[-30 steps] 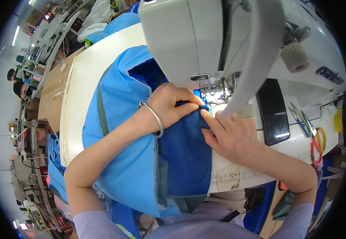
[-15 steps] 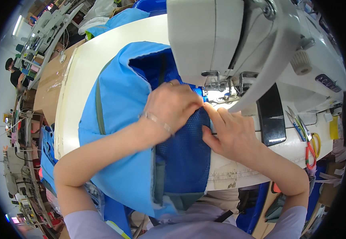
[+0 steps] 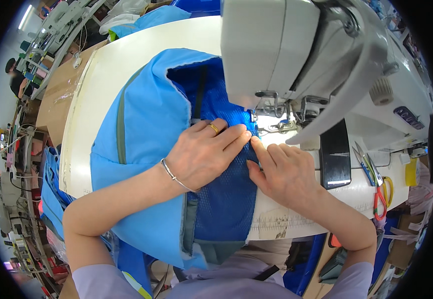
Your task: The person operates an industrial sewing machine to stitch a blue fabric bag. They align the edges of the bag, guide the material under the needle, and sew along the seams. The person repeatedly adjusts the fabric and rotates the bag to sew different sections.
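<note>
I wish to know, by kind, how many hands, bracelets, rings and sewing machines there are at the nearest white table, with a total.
Hands: 2, left hand and right hand
Bracelet: 1
Ring: 1
Sewing machine: 1
Total: 5

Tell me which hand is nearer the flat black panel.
Right. The right hand is just left of the flat black panel; the left hand is farther left, on the blue mesh.
</note>
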A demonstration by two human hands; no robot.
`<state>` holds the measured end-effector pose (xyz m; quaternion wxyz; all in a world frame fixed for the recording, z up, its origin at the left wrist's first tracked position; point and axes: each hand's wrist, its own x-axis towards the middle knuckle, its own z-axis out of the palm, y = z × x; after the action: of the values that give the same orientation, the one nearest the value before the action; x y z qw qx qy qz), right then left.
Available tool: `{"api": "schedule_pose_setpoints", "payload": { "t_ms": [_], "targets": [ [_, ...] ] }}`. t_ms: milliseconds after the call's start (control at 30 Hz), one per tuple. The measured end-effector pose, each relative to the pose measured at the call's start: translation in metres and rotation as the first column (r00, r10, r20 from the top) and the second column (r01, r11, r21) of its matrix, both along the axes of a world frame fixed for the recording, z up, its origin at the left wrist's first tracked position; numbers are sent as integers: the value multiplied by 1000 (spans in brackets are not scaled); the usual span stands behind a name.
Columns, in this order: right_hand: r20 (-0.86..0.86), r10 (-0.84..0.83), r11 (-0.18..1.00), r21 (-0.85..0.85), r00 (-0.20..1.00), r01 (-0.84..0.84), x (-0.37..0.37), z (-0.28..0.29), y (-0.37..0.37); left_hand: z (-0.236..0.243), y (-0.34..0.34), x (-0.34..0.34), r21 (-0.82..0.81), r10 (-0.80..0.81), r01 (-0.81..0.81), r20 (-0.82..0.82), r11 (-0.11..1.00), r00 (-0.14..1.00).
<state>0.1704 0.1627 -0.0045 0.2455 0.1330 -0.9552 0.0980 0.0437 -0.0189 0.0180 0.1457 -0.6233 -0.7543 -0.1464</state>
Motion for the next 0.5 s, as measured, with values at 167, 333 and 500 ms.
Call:
{"api": "schedule_pose_setpoints", "payload": {
  "t_ms": [167,333,500],
  "targets": [
    [-46,-81,990,113,996,85,-8,-7,-4,-5,4,-14,61,-41,48,-101,997,994],
    [1,-136,971,196,991,133,-7,-6,-3,-11,10,-23,82,-79,86,-80,993,994],
    [-111,-119,964,227,987,141,-15,-5,-4,-15,15,-25,58,-67,68,-25,996,997]
  ]
}}
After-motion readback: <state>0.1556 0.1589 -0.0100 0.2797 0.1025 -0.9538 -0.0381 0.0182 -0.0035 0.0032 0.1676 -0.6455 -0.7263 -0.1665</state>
